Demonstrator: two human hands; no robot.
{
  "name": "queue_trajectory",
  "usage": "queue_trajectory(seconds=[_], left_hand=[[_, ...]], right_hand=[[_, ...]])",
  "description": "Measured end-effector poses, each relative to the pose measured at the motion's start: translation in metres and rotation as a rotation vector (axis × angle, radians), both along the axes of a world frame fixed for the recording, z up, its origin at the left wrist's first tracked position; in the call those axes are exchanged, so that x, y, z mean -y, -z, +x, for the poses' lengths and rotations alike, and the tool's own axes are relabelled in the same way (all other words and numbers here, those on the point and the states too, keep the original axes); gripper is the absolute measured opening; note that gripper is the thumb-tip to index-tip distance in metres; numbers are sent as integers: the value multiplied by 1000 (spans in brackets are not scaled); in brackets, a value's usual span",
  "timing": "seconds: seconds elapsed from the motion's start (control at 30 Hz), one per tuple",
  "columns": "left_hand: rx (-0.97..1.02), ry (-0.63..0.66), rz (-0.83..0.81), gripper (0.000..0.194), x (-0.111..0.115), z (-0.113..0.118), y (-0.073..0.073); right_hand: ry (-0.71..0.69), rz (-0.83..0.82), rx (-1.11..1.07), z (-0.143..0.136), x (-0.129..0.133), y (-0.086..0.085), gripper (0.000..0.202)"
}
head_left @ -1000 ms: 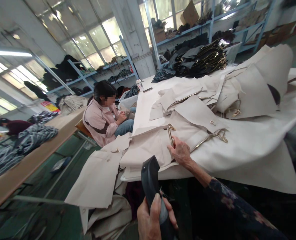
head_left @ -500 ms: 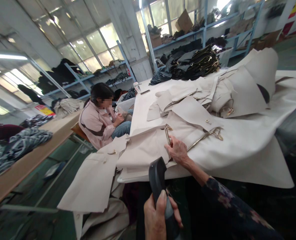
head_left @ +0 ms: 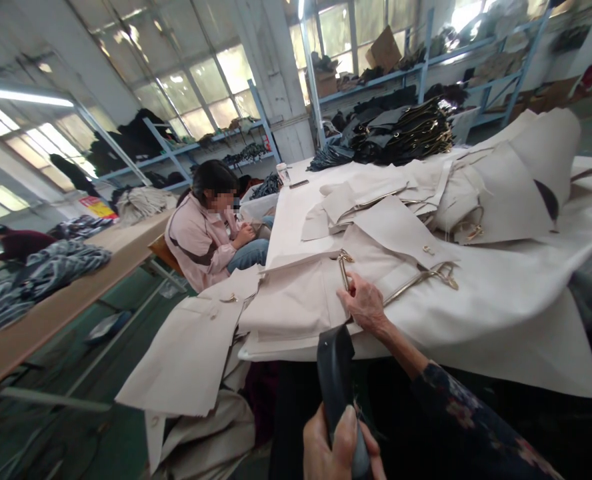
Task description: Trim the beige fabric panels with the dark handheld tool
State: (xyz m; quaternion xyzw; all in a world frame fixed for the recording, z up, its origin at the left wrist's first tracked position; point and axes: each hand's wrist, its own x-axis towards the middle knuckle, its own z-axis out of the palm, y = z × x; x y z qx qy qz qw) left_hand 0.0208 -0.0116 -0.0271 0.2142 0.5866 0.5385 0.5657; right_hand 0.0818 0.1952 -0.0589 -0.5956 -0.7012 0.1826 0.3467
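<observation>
My left hand (head_left: 333,443) is wrapped round a black handheld tool (head_left: 336,360) with a curved head and a greyish grip; its head rises by the table edge, just below the pale material. My right hand (head_left: 365,303), in a dark floral sleeve, has its fingertips closed on a gold-coloured zipper (head_left: 343,272) of a cream bag piece (head_left: 291,293). Another gold zipper (head_left: 416,280) runs to the right of that hand. A cream flap (head_left: 401,227) with a small metal fitting lies just behind it.
More cream pieces (head_left: 191,347) hang over the table's left edge. Cream bag parts (head_left: 506,193) are heaped at right, with black pieces (head_left: 401,133) stacked behind. A seated person (head_left: 203,233) works at left. A brown-topped table (head_left: 76,287) stands beyond.
The whole view has shifted slightly. My left hand has turned the black tool a little, its head now more upright and further right. My right hand stays at the zipper.
</observation>
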Motion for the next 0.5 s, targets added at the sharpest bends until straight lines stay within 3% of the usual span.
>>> queue_trajectory(seconds=[0.2, 0.5], left_hand=[[61, 64, 80, 46, -12, 0, 5], [46, -214, 122, 49, 8, -18, -4]], right_hand=[[-14, 18, -11, 1, -3, 4, 40], [-109, 99, 19, 7, -5, 3, 39]])
